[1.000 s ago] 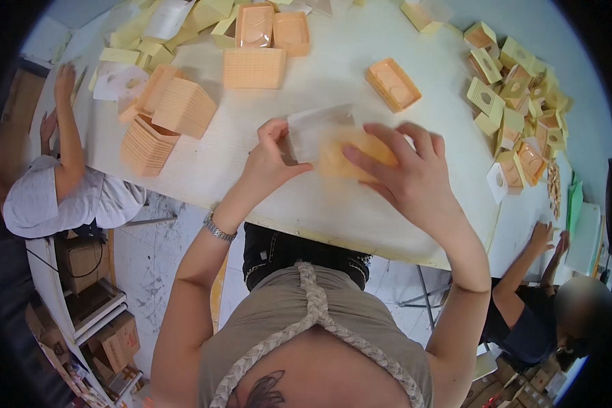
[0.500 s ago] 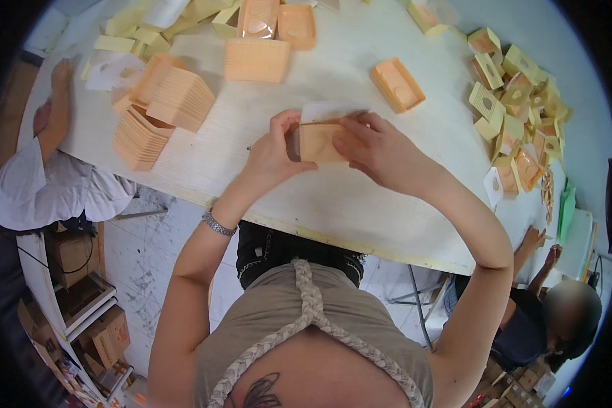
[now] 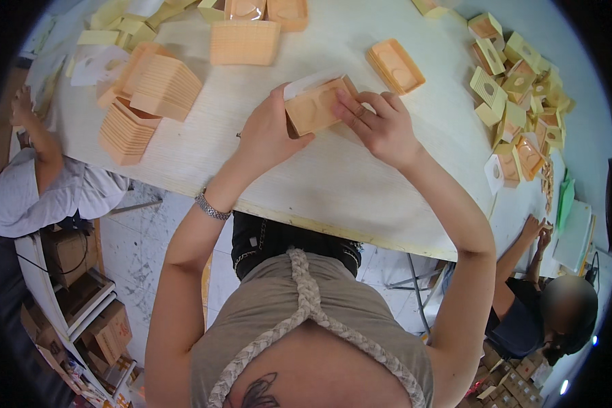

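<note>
A shallow peach tray [image 3: 314, 111] with a rounded recess in its face is tilted between my hands above the table. A white flap [image 3: 313, 83] shows along its far edge. My left hand [image 3: 268, 129] is closed round the tray's left end, thumb along the near side. At the right end, my right hand [image 3: 381, 126] presses its fingertips on the tray, with the other fingers curled. Just beyond my right hand lies a small stack of like peach trays [image 3: 396, 66].
Nested peach tray stacks [image 3: 129, 129] stand at the left, more [image 3: 245, 42] at the back. Yellow window boxes [image 3: 503, 88] are heaped at the right. A co-worker's arm [image 3: 41, 139] rests at the left edge; another person [image 3: 551, 313] works at the lower right. The table's near edge [image 3: 333, 238] runs before me.
The tray has turned, its right end swinging up and away. My right hand has shifted from over its face to its right end. The whole view has moved slightly.
</note>
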`<action>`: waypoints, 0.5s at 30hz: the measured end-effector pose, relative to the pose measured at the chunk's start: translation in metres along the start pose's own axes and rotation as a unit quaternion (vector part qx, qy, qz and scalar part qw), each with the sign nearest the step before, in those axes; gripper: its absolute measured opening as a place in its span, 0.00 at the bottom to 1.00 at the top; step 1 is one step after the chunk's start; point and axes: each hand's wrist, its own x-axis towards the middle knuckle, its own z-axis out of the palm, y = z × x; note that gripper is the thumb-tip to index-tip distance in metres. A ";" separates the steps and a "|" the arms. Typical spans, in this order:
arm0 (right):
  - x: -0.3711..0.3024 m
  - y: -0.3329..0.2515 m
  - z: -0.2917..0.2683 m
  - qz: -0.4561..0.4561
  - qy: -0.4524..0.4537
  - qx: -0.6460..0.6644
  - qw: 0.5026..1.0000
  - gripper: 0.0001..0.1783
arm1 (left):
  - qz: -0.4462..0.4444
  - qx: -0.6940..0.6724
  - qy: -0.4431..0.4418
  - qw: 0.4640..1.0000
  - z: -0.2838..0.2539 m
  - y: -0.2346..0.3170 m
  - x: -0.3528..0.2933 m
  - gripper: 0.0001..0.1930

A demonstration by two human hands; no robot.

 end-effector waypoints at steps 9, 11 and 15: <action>-0.002 -0.019 0.018 0.124 0.030 -0.039 0.991 0.24 | 0.013 -0.026 -0.016 0.999 -0.006 -0.004 0.008 0.40; -0.006 -0.030 0.006 0.142 -0.028 -0.052 0.988 0.22 | 0.019 -0.019 -0.014 1.000 -0.005 -0.005 0.007 0.42; 0.008 -0.030 -0.011 0.173 -0.045 -0.054 0.982 0.18 | 0.024 -0.016 -0.007 1.000 -0.003 -0.007 0.007 0.42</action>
